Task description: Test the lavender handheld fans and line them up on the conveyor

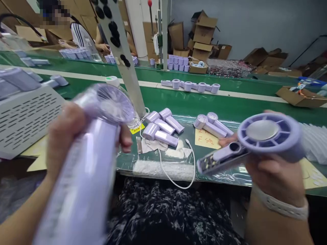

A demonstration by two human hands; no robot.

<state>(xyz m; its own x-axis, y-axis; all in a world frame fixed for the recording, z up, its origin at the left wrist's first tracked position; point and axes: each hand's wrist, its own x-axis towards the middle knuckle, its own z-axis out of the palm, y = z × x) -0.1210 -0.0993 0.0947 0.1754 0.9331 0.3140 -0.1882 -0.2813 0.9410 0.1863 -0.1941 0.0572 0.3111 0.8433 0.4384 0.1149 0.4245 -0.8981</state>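
My left hand (67,132) is wrapped round a purple handheld fan (98,146), blurred by motion, its round head up and its long handle toward me. In my right hand (278,173) is a second handheld fan (270,132), with its round grille facing up. This one's handle (219,158) is uncovered, showing a circuit board and a cylindrical part inside. Several purple fans (163,127) lie in a group on the bench between my hands. Two more fans (212,124) rest beside a yellow paper note with writing (206,139).
A white cable (193,163) loops over the bench's front edge. A slotted grey metal box (28,115) stands at left, and a perforated metal post (125,58) rises behind. Fan bodies (189,86) line the conveyor (237,97). Another person (81,34) sits across, and cardboard boxes (204,34) are stacked behind.
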